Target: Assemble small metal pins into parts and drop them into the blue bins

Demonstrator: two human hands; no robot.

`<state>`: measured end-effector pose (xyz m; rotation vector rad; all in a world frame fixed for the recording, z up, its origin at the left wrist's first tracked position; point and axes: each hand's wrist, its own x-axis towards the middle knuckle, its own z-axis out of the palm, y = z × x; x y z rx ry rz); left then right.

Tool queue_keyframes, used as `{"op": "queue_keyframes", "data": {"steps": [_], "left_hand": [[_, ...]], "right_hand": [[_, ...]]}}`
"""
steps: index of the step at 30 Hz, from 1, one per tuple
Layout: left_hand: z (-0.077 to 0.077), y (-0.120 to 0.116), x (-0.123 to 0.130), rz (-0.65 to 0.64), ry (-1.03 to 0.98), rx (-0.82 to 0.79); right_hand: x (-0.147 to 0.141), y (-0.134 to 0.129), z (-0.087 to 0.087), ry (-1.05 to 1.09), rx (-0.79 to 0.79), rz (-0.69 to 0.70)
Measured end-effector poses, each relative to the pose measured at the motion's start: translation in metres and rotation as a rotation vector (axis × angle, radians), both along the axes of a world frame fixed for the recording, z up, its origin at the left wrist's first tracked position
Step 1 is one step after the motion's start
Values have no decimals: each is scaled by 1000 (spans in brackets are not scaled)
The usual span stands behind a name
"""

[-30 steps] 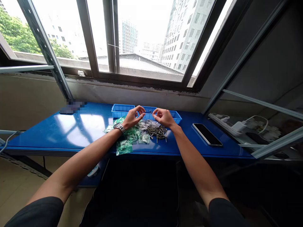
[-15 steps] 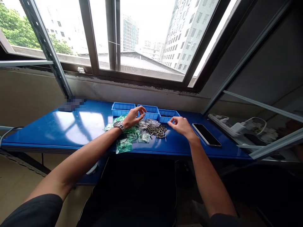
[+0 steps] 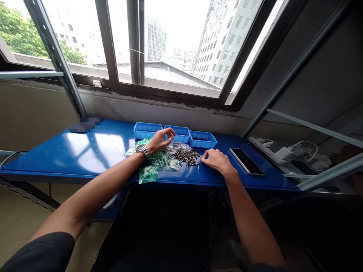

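My left hand [image 3: 161, 139], with a metal-band watch at the wrist, hovers over green and clear plastic bags [image 3: 149, 173]; its fingers are curved and apart, with nothing visible in them. To its right lies a loose pile of small, thin black and brass-coloured rod-shaped pieces [image 3: 187, 155]. My right hand [image 3: 217, 160] is at the pile's right edge, thumb and fingertips pinched together low by the table. Whatever is between those fingertips is too small to make out. Behind the pile, the right blue bin [image 3: 204, 144] has some small dark pieces inside.
Two more blue bins, a left one [image 3: 147, 135] and a middle one [image 3: 183, 138], stand in the same row at the back of the blue table [image 3: 56, 158]. A smartphone [image 3: 247, 161] lies right of my right hand. Metal shelf posts and a power strip [image 3: 266, 151] are farther right.
My right hand has come down from in front of the right bin to the pile's right edge, still pinched. My left hand has hardly moved.
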<state>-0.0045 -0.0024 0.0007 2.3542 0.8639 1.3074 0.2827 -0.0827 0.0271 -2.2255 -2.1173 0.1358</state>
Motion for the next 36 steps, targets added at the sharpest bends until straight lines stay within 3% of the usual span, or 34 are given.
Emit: {"op": "queue_keyframes", "data": {"steps": [7,14,19,30,36], "left_hand": [[-1,2,-1,13,15,15],[-1,0,0,-40,87,83],[-2,0,1,-99,138,113],[-1,3,-2,-70,90,87],[0,3,-2,-26,46,76]], "right_hand": [[10,0,6,-85,-97,115],[-9,13,-1,18,186,299],[-37,26,2,18,269,438],[-68,51,9,-49,275,565],[-69,66,9,150,223,663]]}}
